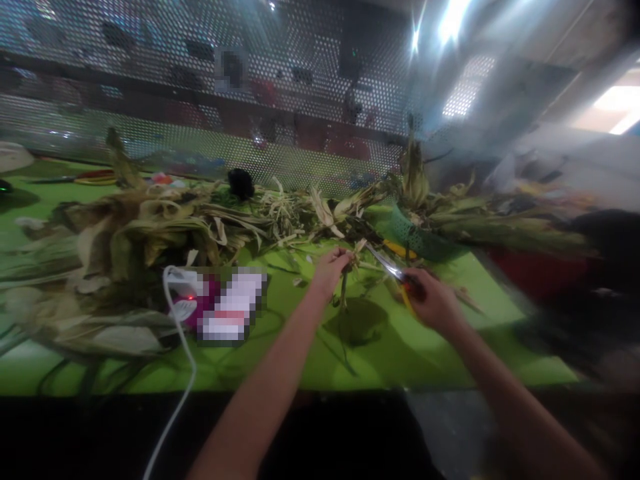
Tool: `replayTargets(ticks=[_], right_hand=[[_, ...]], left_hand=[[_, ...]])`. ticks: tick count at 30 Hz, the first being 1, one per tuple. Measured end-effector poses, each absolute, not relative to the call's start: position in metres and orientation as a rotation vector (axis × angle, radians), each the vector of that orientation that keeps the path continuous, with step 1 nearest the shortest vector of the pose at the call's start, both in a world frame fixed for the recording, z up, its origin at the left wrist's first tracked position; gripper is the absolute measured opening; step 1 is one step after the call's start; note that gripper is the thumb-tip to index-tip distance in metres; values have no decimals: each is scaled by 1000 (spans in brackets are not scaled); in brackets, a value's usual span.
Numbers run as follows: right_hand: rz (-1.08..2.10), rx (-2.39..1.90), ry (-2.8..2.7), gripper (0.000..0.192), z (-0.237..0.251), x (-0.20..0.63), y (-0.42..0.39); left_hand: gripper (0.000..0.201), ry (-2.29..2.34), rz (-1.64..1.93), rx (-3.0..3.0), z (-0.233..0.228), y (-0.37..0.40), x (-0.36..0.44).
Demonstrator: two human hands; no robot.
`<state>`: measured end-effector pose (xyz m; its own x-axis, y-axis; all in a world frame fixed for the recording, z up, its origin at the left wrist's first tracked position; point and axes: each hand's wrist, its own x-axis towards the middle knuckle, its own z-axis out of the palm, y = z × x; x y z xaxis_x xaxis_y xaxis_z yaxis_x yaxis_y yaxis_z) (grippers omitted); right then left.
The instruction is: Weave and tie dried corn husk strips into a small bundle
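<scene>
My left hand (331,268) is closed with fingertips pinched on a strip of dried corn husk (358,252), above the green tabletop. A thin stalk hangs down below those fingers. My right hand (434,301) grips a pair of scissors (391,267) with yellow on the handle. Their metal blades point up and left, toward the husk strip. Whether the blades touch the strip is too blurred to tell. Behind both hands lie husk scraps (325,217), and a green mesh basket (415,235) stands just beyond the scissors.
Dried husks (145,233) are heaped on the left. Near them lie a pixelated phone-like rectangle (235,310) and a white plug (184,308) with its cable (186,373) over the edge. More husks (505,227) spread right. A perforated screen (300,93) closes the back.
</scene>
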<state>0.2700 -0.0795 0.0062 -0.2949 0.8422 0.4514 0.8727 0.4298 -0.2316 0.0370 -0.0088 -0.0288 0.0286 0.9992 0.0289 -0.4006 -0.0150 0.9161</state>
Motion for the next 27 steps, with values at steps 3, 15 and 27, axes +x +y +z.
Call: replayTargets(ticks=[3, 15, 27], right_hand=[[-71, -1456, -2208, 36, 7, 273, -79], [-165, -1427, -2313, 35, -1, 282, -74], [-193, -1454, -2342, 37, 4, 278, -76]], left_hand=[[13, 854, 1379, 933, -29, -9, 37], [15, 775, 1380, 861, -33, -10, 37], [17, 736, 1374, 846, -34, -10, 37]])
